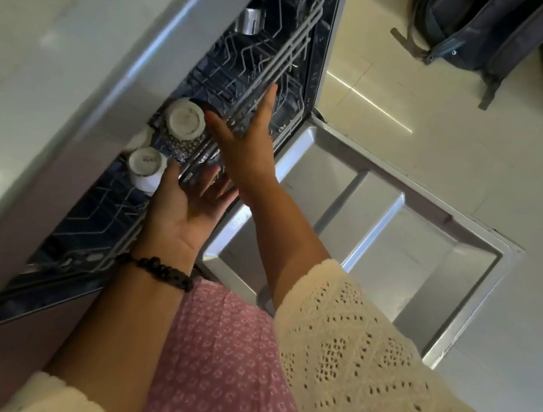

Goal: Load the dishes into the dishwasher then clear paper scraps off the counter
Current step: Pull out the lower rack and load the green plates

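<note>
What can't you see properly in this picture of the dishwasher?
- Head view: the counter top and any paper scraps, cut off by the frame.
- A third cup, half hidden behind the two upturned cups.
- Lower rack, hidden under the upper rack.
- Backpack, cut by the top edge.

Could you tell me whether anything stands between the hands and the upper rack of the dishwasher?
Nothing visible does. The right hand already lies flat on the upper rack's front rail, and the left hand is open at the rail beside the upturned white cups. The door hangs open below.
</note>
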